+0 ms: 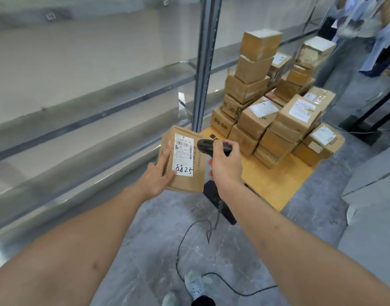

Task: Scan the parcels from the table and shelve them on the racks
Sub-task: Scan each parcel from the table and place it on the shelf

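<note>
Parcel (185, 160), a brown cardboard box with a white label (184, 154) marked 8825, sits in the left hand (158, 175), whose fingers (167, 154) and thumb curl round its near edge, label facing up. Just right of those fingers, the right hand (226, 164) grips a black scanner (206, 146), its head just beside the label. Beyond the right fingers, more boxes (275, 102) stand stacked on a yellow table (275, 184). Left of the hands run grey racks (90, 102). A black cable (211, 277) trails on the floor.

Matt cardboard parcel (185, 160), glossy black scanner (206, 146)
</note>
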### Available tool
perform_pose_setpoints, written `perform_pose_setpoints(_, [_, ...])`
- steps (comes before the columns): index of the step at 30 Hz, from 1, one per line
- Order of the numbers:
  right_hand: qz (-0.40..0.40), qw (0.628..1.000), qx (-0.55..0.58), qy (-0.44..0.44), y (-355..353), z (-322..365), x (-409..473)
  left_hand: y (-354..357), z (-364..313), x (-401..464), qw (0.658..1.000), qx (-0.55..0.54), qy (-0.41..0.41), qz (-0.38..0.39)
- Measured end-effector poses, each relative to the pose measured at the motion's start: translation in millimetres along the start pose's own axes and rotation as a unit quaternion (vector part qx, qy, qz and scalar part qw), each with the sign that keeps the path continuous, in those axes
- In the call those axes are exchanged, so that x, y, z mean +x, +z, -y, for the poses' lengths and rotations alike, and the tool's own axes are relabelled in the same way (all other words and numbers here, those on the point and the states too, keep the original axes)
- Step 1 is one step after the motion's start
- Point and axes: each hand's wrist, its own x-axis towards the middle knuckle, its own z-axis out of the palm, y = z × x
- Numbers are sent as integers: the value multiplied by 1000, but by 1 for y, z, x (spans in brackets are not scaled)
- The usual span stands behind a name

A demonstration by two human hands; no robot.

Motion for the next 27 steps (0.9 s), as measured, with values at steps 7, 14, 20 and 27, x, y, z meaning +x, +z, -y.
perform_pose_setpoints(7, [102, 992, -16, -73, 55, 22, 18, -52, 3, -17, 996, -4, -44, -82])
perform_pose_setpoints(14, [186, 970, -69, -143, 114, 50, 26, -96, 16, -33, 977, -85, -89, -176])
perform_pose_setpoints(20, [254, 949, -83, -167, 168, 71, 7, -139, 26, -60, 950, -105, -150, -252])
perform_pose_setpoints(27, [316, 921, -99, -206, 242, 87, -32, -194, 61, -105, 921, -152, -173, -313])
